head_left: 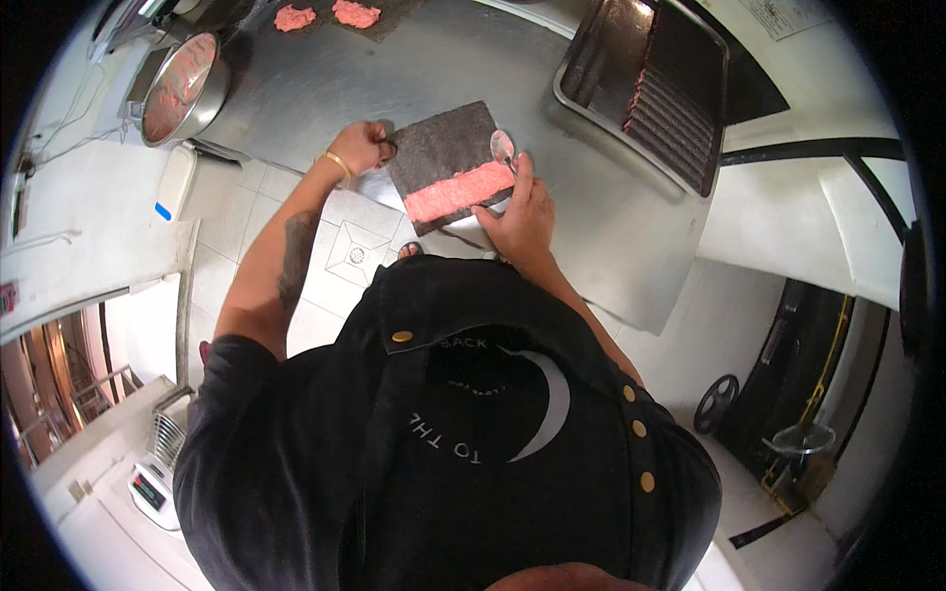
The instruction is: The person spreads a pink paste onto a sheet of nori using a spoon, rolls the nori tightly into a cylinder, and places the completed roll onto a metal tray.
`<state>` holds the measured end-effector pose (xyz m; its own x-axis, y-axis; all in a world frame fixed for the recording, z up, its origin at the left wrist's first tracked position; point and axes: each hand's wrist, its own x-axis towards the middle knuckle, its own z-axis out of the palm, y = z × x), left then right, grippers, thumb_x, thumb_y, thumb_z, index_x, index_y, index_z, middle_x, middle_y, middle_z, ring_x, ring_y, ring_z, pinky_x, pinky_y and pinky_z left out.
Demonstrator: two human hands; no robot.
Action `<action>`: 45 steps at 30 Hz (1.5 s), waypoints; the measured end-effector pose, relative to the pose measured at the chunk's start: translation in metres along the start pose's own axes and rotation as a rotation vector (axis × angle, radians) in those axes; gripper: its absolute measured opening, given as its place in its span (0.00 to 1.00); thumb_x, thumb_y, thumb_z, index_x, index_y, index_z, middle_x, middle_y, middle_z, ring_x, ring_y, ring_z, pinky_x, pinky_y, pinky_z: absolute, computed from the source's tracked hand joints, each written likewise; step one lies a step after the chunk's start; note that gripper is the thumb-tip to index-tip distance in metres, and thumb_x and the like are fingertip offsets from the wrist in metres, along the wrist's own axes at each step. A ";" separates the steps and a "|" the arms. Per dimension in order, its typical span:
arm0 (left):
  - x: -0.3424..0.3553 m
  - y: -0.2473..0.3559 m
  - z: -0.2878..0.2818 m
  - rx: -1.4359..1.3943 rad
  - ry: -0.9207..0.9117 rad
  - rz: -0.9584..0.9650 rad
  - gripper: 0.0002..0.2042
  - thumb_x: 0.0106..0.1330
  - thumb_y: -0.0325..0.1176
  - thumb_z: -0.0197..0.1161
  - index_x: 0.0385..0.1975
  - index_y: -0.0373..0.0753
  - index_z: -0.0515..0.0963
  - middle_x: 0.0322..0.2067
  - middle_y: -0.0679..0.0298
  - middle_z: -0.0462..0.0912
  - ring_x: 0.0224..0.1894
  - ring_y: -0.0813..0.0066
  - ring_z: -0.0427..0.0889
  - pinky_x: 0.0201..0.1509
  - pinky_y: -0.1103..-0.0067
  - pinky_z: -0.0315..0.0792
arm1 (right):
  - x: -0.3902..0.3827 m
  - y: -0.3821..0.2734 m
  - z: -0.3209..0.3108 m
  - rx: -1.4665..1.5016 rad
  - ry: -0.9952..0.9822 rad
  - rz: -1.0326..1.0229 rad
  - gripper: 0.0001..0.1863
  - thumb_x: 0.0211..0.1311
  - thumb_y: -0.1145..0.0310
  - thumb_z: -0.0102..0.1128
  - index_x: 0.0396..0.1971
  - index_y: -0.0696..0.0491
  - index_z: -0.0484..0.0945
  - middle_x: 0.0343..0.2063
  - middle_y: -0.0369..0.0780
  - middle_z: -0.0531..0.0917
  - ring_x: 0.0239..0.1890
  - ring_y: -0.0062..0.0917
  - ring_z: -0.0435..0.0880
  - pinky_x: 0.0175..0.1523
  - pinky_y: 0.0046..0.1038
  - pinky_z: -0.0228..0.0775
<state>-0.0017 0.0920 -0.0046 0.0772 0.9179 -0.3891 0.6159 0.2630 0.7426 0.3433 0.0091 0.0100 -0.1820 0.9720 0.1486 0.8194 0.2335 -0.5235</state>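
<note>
A dark sheet that looks like seaweed (439,140) lies on the steel table before me. Along its near side runs a flat band of pink minced paste (458,192). My right hand (524,219) holds a metal spoon (503,148), its paste-smeared bowl over the sheet's right edge; the thumb reaches the near edge of the sheet. At the sheet's left edge is my left hand (365,148), fingers curled and closed. Whether they pinch the sheet or something else, I cannot make out.
A steel bowl (205,103) smeared with pink paste stands at the far left. Two pink mounds (356,13) sit on dark sheets at the back. A metal tray (641,153) on the right holds rows of dark rolls. The steel table's (591,241) near edge lies close to me.
</note>
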 end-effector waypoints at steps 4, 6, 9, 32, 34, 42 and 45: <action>0.042 0.024 -0.027 0.239 -0.021 0.146 0.11 0.61 0.38 0.70 0.26 0.37 0.78 0.23 0.58 0.84 0.26 0.63 0.83 0.34 0.68 0.76 | -0.009 -0.012 0.004 0.023 0.128 0.068 0.43 0.66 0.50 0.68 0.74 0.54 0.61 0.52 0.51 0.79 0.54 0.48 0.79 0.59 0.51 0.68; 0.040 0.031 -0.028 0.325 0.178 0.257 0.10 0.63 0.39 0.69 0.31 0.38 0.80 0.28 0.55 0.86 0.30 0.56 0.85 0.37 0.64 0.78 | -0.012 -0.004 -0.010 -0.005 0.140 0.082 0.27 0.72 0.59 0.61 0.66 0.55 0.71 0.48 0.54 0.80 0.51 0.51 0.80 0.57 0.49 0.71; -0.015 0.032 -0.015 0.443 0.452 0.433 0.09 0.68 0.39 0.65 0.37 0.41 0.82 0.36 0.53 0.87 0.37 0.48 0.86 0.44 0.59 0.80 | -0.024 -0.003 -0.032 0.014 0.170 0.076 0.16 0.73 0.67 0.58 0.56 0.53 0.80 0.44 0.50 0.83 0.46 0.48 0.83 0.52 0.45 0.76; -0.131 -0.042 0.074 0.545 -0.009 0.468 0.40 0.65 0.44 0.69 0.78 0.55 0.61 0.29 0.58 0.88 0.34 0.58 0.89 0.46 0.61 0.81 | -0.008 -0.041 0.019 -0.223 -0.100 -0.297 0.09 0.60 0.71 0.60 0.39 0.49 0.85 0.37 0.38 0.84 0.40 0.38 0.88 0.44 0.39 0.82; -0.130 -0.043 0.073 0.551 0.034 0.518 0.40 0.65 0.44 0.70 0.78 0.55 0.62 0.26 0.59 0.86 0.30 0.59 0.88 0.41 0.63 0.81 | -0.011 -0.031 0.006 -0.269 -0.104 -0.241 0.10 0.60 0.71 0.60 0.40 0.49 0.85 0.38 0.38 0.84 0.40 0.39 0.88 0.44 0.40 0.82; -0.125 -0.050 0.074 0.529 0.003 0.490 0.40 0.67 0.47 0.72 0.78 0.59 0.61 0.24 0.59 0.85 0.26 0.59 0.87 0.34 0.66 0.81 | -0.048 0.057 -0.076 -0.326 0.124 0.073 0.17 0.62 0.77 0.59 0.49 0.48 0.87 0.41 0.44 0.86 0.39 0.44 0.88 0.45 0.42 0.83; -0.130 -0.045 0.069 0.465 -0.022 0.499 0.39 0.68 0.49 0.67 0.79 0.59 0.59 0.28 0.57 0.86 0.33 0.58 0.88 0.44 0.62 0.81 | -0.052 0.051 -0.076 -0.265 0.158 0.112 0.19 0.63 0.78 0.59 0.52 0.49 0.85 0.42 0.47 0.86 0.39 0.46 0.88 0.46 0.43 0.82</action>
<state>0.0144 -0.0598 -0.0251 0.4524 0.8886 -0.0757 0.7751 -0.3497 0.5263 0.4356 -0.0320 0.0396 -0.0131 0.9703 0.2414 0.9462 0.0901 -0.3109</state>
